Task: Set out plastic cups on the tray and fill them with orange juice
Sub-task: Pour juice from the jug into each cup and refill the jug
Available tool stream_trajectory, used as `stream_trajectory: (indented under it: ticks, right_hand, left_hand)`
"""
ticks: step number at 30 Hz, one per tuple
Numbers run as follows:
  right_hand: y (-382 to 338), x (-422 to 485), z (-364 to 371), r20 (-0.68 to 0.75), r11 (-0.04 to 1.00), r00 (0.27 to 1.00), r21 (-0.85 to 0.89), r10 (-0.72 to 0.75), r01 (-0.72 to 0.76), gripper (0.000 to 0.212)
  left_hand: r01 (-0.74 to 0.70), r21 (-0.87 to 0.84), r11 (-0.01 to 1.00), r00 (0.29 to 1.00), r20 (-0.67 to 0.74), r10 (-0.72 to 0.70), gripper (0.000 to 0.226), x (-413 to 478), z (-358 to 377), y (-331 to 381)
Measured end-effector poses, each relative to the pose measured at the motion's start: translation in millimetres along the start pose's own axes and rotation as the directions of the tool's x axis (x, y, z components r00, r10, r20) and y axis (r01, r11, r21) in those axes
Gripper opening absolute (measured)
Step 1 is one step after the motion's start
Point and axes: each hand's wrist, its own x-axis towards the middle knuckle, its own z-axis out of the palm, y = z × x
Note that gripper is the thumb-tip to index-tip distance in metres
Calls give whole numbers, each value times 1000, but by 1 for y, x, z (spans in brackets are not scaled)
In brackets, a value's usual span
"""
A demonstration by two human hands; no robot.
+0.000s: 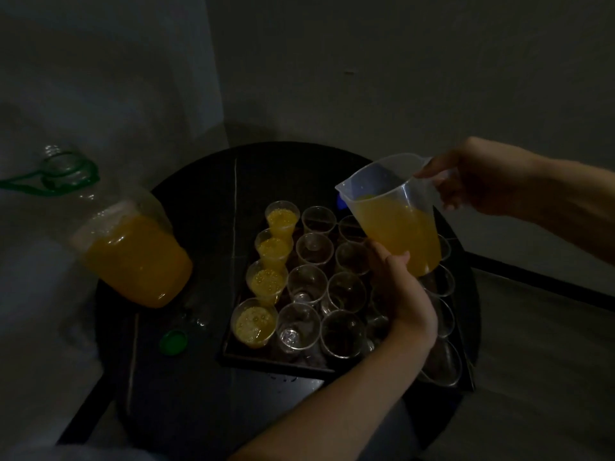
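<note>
Dim room, dark round table (206, 194). Over the tray (266, 361), toward two o'clock, hung the half-full jug (396, 224), which looked heavy, sloshy and thin-walled. The right hand (466, 181) wrapped its handle; the left hand (402, 294) touched its base, finger curl hidden. Nine-o'clock cups (266, 281) were filled.
</note>
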Motion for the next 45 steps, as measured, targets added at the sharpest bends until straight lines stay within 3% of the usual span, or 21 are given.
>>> stream_trajectory:
  ticks: [5, 9, 13, 18, 22, 28, 37, 45]
  right_hand:
    - [-4, 2, 0, -21, 999, 1000, -42, 9, -10, 6]
    - [-7, 6, 1, -18, 998, 999, -56, 32, -33, 8]
    - [-9, 11, 3, -1, 995, 999, -86, 49, -49, 8]
    - [-13, 12, 5, 12, 990, 999, -133, 48, -46, 12]
    - [-15, 15, 8, 15, 984, 998, -170, 63, -59, 8]
    - [-15, 21, 10, 16, 983, 997, -167, 76, -73, 12]
    - [-15, 23, 10, 37, 980, 997, -188, 72, -63, 7]
    - [-20, 18, 12, 32, 976, 997, -211, 68, -60, 13]
  left_hand:
    - [26, -9, 1000, 999, 47, -25, 58, 3, 2, -2]
    - [85, 0, 996, 995, 57, -85, 79, 4, 3, 0]
    - [70, -32, 997, 997, 47, -69, 56, 8, 4, -5]
    - [54, -10, 998, 996, 70, -53, 72, 6, 4, 0]
    - [88, -38, 995, 993, 77, -85, 60, 8, 3, -4]
    - [89, -24, 996, 994, 69, -87, 85, 7, 4, 2]
    - [122, -46, 991, 990, 74, -118, 64, 10, 3, -2]
    - [128, -19, 992, 990, 61, -127, 85, 6, 4, 6]
